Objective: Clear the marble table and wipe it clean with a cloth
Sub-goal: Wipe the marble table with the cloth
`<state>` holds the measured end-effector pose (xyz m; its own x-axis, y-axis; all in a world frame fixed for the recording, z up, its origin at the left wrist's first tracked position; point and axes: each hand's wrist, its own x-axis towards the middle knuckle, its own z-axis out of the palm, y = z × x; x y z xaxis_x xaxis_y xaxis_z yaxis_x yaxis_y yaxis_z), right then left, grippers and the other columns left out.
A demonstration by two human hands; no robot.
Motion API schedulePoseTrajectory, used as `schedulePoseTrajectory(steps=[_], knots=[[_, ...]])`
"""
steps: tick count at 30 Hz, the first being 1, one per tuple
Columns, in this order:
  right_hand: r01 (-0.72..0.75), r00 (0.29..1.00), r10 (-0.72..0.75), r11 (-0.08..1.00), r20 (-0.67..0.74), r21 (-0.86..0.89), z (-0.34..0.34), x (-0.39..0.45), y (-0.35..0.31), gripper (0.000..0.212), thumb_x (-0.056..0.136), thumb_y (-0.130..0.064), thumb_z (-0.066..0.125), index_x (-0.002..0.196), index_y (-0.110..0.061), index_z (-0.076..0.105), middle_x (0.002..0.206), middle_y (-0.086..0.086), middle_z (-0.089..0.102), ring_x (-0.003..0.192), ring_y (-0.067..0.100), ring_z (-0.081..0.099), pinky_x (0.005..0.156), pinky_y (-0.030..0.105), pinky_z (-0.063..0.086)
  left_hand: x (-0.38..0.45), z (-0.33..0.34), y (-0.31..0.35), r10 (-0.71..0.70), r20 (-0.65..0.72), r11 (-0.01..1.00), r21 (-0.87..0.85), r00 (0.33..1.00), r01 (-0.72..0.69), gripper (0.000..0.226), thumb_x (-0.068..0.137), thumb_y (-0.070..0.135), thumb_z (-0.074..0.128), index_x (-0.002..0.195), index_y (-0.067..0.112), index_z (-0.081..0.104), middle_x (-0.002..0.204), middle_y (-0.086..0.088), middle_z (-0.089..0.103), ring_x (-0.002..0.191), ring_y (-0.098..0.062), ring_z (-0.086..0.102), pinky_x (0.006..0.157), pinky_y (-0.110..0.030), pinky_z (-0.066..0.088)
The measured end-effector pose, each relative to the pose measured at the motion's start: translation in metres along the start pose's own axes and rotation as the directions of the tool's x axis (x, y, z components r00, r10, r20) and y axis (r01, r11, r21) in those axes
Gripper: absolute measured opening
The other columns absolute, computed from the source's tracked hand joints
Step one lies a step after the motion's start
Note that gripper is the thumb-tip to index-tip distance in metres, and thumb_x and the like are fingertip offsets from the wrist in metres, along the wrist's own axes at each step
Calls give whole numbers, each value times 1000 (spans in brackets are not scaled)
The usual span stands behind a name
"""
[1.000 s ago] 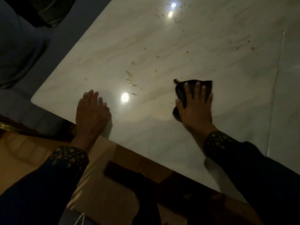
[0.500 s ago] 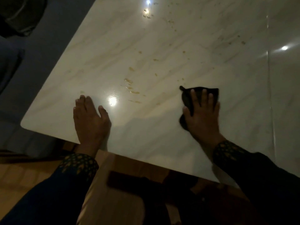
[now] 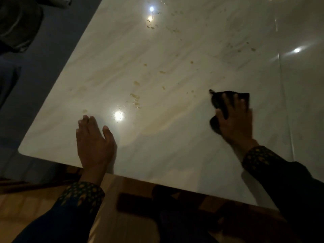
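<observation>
Looking down on a pale, glossy marble table [image 3: 175, 55] w/ grey veining, dimly lit. Right hand [image 3: 235, 121] lies flat on a small dark crumpled cloth [image 3: 220, 102], fingers straight & spread, pressing it to the marble at mid-right of the tabletop; cloth edges show past the fingertips & by the thumb. Left hand [image 3: 93, 143] rests palm-down on the bare marble near the front left corner, fingers straight, holding nothing, well apart from the cloth. Yellowish-brown spill spots [image 3: 135, 97] are scattered btwn the two hands & further back across the tabletop. Bright round light reflections [image 3: 118, 115] glare on the surface, one just beside the left thumb. Both wrists wear dark sleeves w/ yellow-dotted cuffs [image 3: 82, 191]. Below the front edge: warm brown floor [image 3: 112, 223], blurry.
</observation>
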<state>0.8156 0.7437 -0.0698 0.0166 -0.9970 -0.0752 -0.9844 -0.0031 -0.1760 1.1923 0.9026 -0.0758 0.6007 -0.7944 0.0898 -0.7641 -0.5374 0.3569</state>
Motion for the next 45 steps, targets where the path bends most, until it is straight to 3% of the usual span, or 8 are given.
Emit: schedulePoseTrajectory(steps=[5,9,12,15,22,27,36,45], knots=[[-176,984,176,984,-15,-17,6,13,-51,66,98,-56,27,154,-30,7,161,16,7,148,36,4,116,60,6,3,0,6,-20,-9,999,40,1000,20,57,100,30,37,148,3,25,156,-18,26,145,-31,21,121,-40,12],[149,989,-149,989,-16,-7,32,-24,-175,66,94,-54,32,153,-29,18,159,17,16,146,38,13,115,60,9,1,-6,6,-40,6,997,59,999,39,56,100,32,39,147,5,29,153,-17,32,143,-29,28,118,-40,20],[440,893,-441,898,86,35,40,-57,-243,64,96,-55,28,154,-33,11,162,12,6,148,33,4,116,59,6,14,-24,-3,97,20,993,71,995,-98,41,96,26,43,129,3,50,128,-19,56,113,-33,55,94,-40,43],[586,796,-593,805,124,90,39,-55,-228,60,97,-58,26,152,-40,10,163,1,3,150,24,1,117,55,7,43,-52,-27,238,77,969,50,968,-242,28,92,25,41,110,9,57,106,-10,60,91,-27,57,77,-37,42],[113,993,-112,993,43,-15,20,9,-119,66,91,-64,22,152,-40,14,161,4,14,148,28,12,117,55,13,95,-62,-131,106,125,978,165,986,-126,55,91,32,34,127,-6,48,131,-32,48,117,-48,49,99,-58,41],[-156,988,156,988,-2,-12,35,-1,-188,70,94,-57,32,154,-28,12,160,18,11,147,38,7,115,62,9,87,-56,-148,137,145,988,52,980,-145,63,99,38,27,145,-4,32,151,-28,30,137,-43,34,113,-49,27],[302,951,-303,953,53,38,88,-159,-433,68,95,-55,34,154,-32,10,162,12,4,149,32,1,115,60,6,117,-76,-182,309,238,924,-305,921,-231,48,96,25,35,138,5,47,144,-17,44,133,-30,42,109,-43,38],[171,980,-174,984,100,43,87,-153,-444,61,97,-57,22,152,-40,3,162,3,-3,149,27,-3,118,54,1,167,-89,-208,562,235,782,-464,793,-417,26,95,16,47,113,10,65,100,-5,59,87,-16,55,77,-24,43]])
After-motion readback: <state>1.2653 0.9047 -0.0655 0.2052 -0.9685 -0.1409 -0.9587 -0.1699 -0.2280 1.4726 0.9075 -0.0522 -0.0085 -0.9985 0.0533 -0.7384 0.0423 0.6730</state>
